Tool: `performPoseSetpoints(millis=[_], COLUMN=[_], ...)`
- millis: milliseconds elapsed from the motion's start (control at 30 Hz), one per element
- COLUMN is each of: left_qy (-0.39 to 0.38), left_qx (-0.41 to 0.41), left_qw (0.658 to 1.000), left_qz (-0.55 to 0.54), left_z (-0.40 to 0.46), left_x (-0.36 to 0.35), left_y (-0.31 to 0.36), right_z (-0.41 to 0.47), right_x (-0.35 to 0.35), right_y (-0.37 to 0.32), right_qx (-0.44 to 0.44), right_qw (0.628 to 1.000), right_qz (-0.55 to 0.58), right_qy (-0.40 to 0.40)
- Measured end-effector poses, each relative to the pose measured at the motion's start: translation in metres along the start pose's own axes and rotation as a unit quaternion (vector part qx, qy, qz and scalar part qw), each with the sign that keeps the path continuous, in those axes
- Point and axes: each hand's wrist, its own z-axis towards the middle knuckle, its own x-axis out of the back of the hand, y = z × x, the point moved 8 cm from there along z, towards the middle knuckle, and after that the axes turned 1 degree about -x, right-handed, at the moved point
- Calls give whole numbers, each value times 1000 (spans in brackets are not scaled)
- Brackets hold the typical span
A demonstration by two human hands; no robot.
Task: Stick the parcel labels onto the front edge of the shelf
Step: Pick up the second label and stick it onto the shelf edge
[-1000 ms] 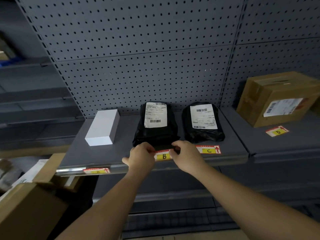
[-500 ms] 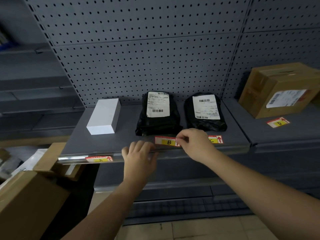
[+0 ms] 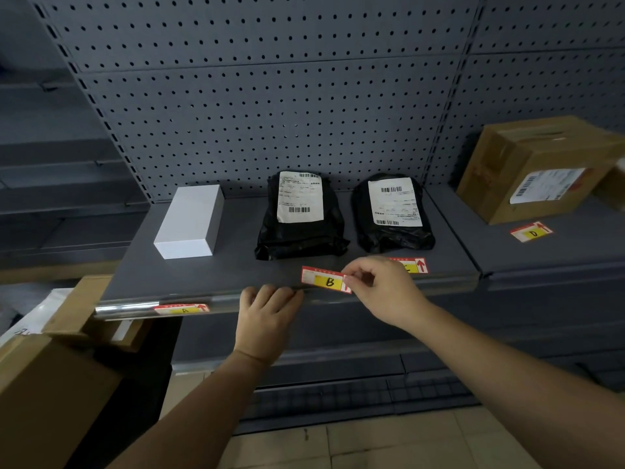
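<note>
My right hand [image 3: 385,292] pinches the right end of the red and yellow label B [image 3: 323,280], held just above the front edge of the grey shelf [image 3: 216,279], in front of the left black parcel [image 3: 299,216]. My left hand [image 3: 267,316] lies with its fingers against the shelf's front edge, just left of label B. Label A [image 3: 182,309] is stuck on the front edge at the left. Label C [image 3: 414,265] lies on the shelf, partly hidden behind my right hand. Label D [image 3: 531,231] lies on the neighbouring shelf to the right.
A white box [image 3: 189,221] and a second black parcel [image 3: 392,213] stand on the same shelf. A brown carton [image 3: 537,167] sits on the right shelf. Cardboard boxes [image 3: 50,384] stand low at the left, close under the shelf's left end.
My left hand let go of label B and dropped onto the shelf's front edge. My right hand now holds the label alone by its right end.
</note>
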Motion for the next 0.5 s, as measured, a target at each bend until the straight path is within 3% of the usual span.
performPoseSetpoints(millis=[267, 500], left_qy=[-7, -45], left_qx=[16, 54], left_qw=[999, 995], left_qz=[-31, -64], left_z=[2, 1], left_x=[5, 4], left_y=[4, 1], right_z=[6, 12], right_x=[-12, -27], right_y=[-7, -18], right_qx=[48, 122], right_qw=[999, 985], right_qz=[-18, -120], right_qy=[-7, -31])
